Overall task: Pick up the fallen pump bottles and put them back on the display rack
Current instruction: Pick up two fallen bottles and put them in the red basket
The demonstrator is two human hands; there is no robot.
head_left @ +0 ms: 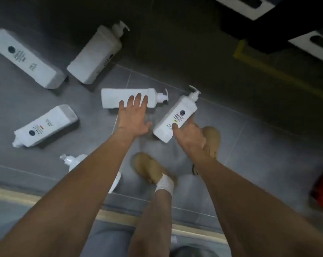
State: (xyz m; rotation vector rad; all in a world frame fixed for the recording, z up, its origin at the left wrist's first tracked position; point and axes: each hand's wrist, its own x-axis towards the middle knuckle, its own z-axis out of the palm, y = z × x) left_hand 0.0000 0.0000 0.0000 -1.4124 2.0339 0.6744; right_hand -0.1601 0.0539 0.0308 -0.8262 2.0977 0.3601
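White pump bottles (pixel 131 98) of smooth, faintly glossy plastic with printed labels lie on a floor (pixel 249 145) of matt grey tiles, near tan suede-like shoes (pixel 147 167) and a white cloth sock (pixel 164 184).

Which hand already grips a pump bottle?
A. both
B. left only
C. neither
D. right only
D: the right hand holds the labelled bottle, with its thumb pressed on the printed face, while the left hand lies with straight fingers over the plain bottle.
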